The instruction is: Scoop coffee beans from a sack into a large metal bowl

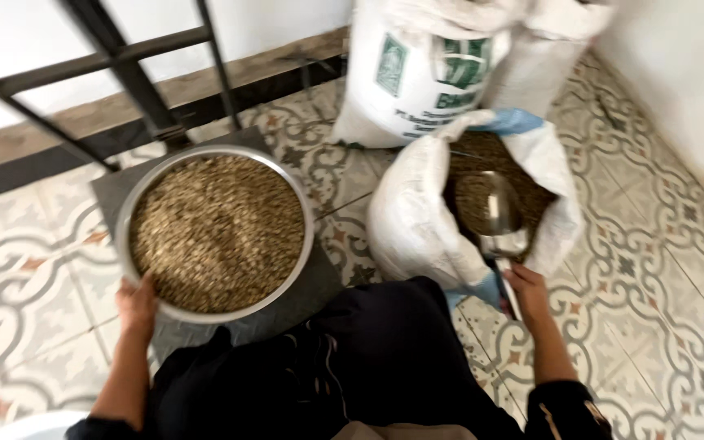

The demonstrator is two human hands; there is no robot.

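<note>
My left hand point(136, 308) curled on the round steel grain-filled bowl's rim point(303, 244), right hand point(527, 287) closed around the shiny metal scoop point(495, 213).

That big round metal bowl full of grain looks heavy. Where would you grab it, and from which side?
Judging by its shape, take the round metal bowl by its thin rolled rim, at two opposite points, coming from the sides. It is wide, shallow and filled nearly level, so a one-sided lift would probably tip grain out. The left hand already grips the near rim; the right hand holds a metal scoop.
</note>
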